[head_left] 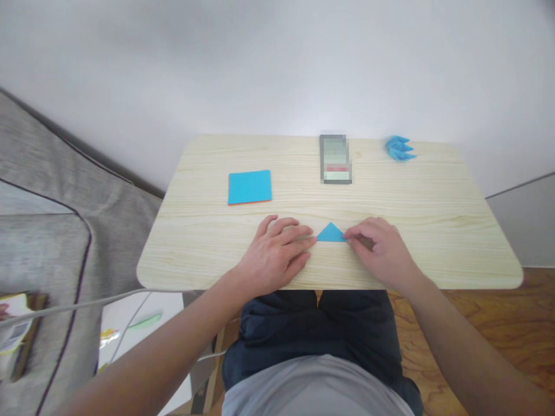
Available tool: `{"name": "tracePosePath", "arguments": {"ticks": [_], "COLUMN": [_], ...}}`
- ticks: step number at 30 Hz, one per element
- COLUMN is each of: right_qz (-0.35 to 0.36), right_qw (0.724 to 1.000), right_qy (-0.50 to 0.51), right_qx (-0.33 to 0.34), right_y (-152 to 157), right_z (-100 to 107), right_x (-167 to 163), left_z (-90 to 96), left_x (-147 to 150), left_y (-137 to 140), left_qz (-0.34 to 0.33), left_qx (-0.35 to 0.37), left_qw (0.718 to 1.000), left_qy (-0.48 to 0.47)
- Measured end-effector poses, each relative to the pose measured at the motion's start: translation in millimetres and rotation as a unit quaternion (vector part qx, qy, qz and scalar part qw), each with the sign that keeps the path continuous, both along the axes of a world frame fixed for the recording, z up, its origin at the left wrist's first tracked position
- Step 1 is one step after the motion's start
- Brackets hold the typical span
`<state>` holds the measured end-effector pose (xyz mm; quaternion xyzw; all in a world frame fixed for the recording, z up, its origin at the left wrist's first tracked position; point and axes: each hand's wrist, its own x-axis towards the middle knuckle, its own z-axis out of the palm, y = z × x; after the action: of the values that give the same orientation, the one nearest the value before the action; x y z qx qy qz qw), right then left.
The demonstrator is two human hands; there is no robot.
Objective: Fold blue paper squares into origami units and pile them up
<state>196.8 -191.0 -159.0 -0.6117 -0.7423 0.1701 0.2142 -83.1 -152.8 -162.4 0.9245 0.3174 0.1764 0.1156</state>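
A small blue triangle of folded paper [332, 233] lies near the front edge of the table, its point facing away from me. My left hand [277, 251] rests flat on the wood with fingers apart, the fingertips at the triangle's left corner. The thumb and fingers of my right hand [381, 248] pinch the paper's right corner.
On the pale wooden table [195, 248], a stack of blue paper [250, 187] with an orange edge lies at the left. A phone [336, 159] with a blurred screen lies at the back. A folded blue paper piece [399, 149] stands back right, near the white wall [277, 69].
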Motion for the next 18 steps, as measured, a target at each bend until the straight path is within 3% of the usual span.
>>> {"name": "tracePosePath", "arguments": {"ticks": [6,11,18], "right_qz": [-0.024,-0.013,-0.002], "right_qw": [0.995,0.993,0.997], "right_qy": [-0.066,-0.103,-0.051], "right_qx": [0.076,0.063,0.054], "right_y": [-26.4,-39.7,-34.2], "right_z": [-4.2,1.0,-4.1], "right_x": [-24.3,-34.1,-20.6], "left_z": [5.9,4.4,3.9], "left_x": [10.8,9.3,13.3], "left_y": [-0.1,0.2,-0.7], "left_qz": [0.012,0.014,0.025], "left_qx": [0.007,0.014,0.023], "left_qw": [1.000,1.000,0.999], "left_qy": [-0.006,-0.007,-0.022]}}
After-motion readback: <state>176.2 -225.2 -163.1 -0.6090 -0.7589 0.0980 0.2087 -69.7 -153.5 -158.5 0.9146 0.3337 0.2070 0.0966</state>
